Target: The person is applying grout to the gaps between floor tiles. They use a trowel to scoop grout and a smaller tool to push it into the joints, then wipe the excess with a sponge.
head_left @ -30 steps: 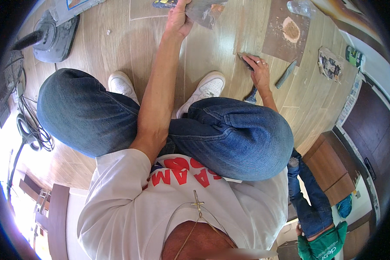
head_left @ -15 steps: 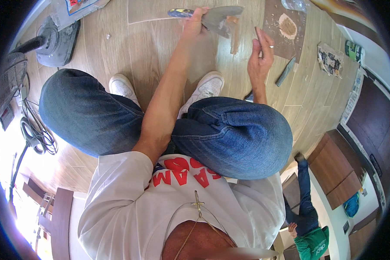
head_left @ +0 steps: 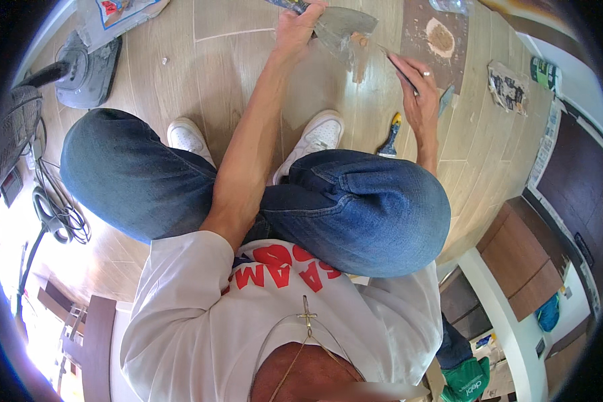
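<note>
At the top edge my left hand [head_left: 296, 32] grips a wide putty knife [head_left: 338, 23] by its handle, the blade pointing right. A dab of brown filler [head_left: 360, 39] sits near the blade's edge. Just below it a brown strip [head_left: 359, 70] shows on the floor; whether it is a smear or a gap I cannot tell. To the right, my right hand [head_left: 421, 94] is closed on a thin dark spatula [head_left: 400, 70], its tip aimed up and left at the filler. A grey blade tool [head_left: 447, 98] lies on the floor, partly behind that hand.
A brown board [head_left: 414, 40] bears a heap of pale powder [head_left: 440, 37]. Nearby lie a yellow-and-black-handled tool [head_left: 390, 136], a torn packet [head_left: 507, 87] and a green tub [head_left: 543, 72]. A black stand base [head_left: 90, 74] and cables [head_left: 57, 214] are left; a person in green [head_left: 467, 380] is lower right.
My left hand and the wide putty knife have shifted slightly up. My right hand has moved right and down, uncovering the yellow-and-black-handled tool. The person in green has shifted lower.
</note>
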Available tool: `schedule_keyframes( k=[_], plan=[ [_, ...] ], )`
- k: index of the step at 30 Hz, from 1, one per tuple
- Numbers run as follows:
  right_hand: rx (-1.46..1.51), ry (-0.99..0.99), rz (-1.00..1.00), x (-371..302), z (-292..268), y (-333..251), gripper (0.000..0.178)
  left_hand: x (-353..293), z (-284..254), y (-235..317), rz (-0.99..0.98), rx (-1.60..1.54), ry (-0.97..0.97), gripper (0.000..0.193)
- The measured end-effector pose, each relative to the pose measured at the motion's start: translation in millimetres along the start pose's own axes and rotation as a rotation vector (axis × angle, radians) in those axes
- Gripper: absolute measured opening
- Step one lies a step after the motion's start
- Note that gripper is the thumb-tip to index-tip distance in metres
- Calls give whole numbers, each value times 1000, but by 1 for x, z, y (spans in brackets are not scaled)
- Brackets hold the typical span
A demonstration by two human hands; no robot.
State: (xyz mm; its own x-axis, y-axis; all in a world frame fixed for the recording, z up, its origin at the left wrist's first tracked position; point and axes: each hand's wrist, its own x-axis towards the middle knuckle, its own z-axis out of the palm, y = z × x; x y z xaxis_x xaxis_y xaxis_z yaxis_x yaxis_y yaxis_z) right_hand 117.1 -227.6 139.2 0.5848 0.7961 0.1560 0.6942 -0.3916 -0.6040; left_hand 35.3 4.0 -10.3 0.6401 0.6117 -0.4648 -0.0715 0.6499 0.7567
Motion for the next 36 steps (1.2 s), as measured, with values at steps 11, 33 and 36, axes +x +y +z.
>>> schedule_keyframes(
  k=[11,33,36],
  plan=[
    [8,-463,-11,12,-9,10,45,-15,-5,-1,91,306,-1,24],
    [-337,-223,135,-116,76,103,73,-5,-14,-1,78,30,29,15],
    [-422,-209,115,-121,93,88,71,-6,-17,-2,83,24,69,13]
  ],
)
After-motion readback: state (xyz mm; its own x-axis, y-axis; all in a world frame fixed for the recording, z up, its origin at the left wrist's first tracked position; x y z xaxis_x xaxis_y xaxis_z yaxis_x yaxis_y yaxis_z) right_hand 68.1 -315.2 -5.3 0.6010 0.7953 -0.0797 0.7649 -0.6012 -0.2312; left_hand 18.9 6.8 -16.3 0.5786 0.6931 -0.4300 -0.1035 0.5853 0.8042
